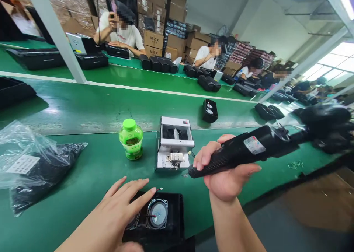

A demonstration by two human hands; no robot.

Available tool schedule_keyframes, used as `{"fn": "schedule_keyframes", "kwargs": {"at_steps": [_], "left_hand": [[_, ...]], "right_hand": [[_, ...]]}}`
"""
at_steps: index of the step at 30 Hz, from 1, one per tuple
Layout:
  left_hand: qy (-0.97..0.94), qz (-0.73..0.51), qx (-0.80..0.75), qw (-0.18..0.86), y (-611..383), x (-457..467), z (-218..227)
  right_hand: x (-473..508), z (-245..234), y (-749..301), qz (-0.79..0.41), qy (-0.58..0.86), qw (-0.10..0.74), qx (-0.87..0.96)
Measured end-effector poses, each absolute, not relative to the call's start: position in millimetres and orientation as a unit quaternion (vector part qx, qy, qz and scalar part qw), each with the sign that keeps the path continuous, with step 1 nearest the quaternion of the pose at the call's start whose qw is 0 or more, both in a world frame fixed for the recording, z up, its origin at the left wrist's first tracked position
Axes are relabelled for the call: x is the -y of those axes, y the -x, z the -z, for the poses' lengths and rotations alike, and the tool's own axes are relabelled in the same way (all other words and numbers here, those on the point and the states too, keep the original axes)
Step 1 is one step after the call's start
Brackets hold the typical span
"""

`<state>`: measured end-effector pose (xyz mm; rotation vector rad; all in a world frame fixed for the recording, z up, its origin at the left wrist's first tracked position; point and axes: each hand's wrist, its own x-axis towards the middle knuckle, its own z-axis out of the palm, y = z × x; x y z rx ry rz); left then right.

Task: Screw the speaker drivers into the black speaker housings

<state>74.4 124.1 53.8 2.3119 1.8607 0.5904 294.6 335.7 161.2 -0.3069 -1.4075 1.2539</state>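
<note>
My left hand (pixel 121 202) lies flat with fingers spread on a black speaker housing (pixel 177 215) at the near edge of the green bench; a round speaker driver (pixel 157 213) with thin wires sits in the housing just right of my fingertips. My right hand (pixel 224 171) is wrapped round the grip of a black electric screwdriver (pixel 249 149), held level above the bench with its tip end pointing left toward a small grey-white screw feeder box (pixel 174 143). The driver's cord end runs off to the right.
A green bottle (pixel 131 139) stands left of the feeder box. A clear plastic bag of black parts (pixel 33 167) lies at left. A black speaker unit (pixel 210 111) rides the green conveyor (pixel 83 108). Several people sit across the belt among cartons. Loose screws (pixel 295 165) lie at right.
</note>
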Motion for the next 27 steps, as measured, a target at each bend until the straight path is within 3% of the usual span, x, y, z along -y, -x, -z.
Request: {"fn": "schedule_keyframes", "kwargs": {"at_steps": [4, 11, 16, 21, 27], "left_hand": [[-0.769, -0.182, -0.613, 0.029, -70.2, -112.9, -48.2], [-0.725, -0.161, -0.655, 0.142, -79.7, -117.2, -43.1], [-0.739, -0.203, -0.636, 0.089, -75.2, -116.1, -41.4], [-0.744, -0.179, -0.642, 0.054, -80.9, -117.7, -51.3], [-0.718, -0.198, -0.656, 0.122, -116.3, -137.5, -62.3]], "right_hand": [[-344.6, -154.7, -265.6, -0.504, 0.082, 0.563, 0.65], [-341.8, -145.0, -256.8, -0.518, 0.103, 0.533, 0.661], [-331.8, -145.2, -266.0, -0.571, 0.165, 0.524, 0.61], [-308.9, -157.4, -291.6, -0.571, 0.174, 0.571, 0.564], [-274.4, -170.3, -322.1, -0.583, 0.177, 0.564, 0.557]]}}
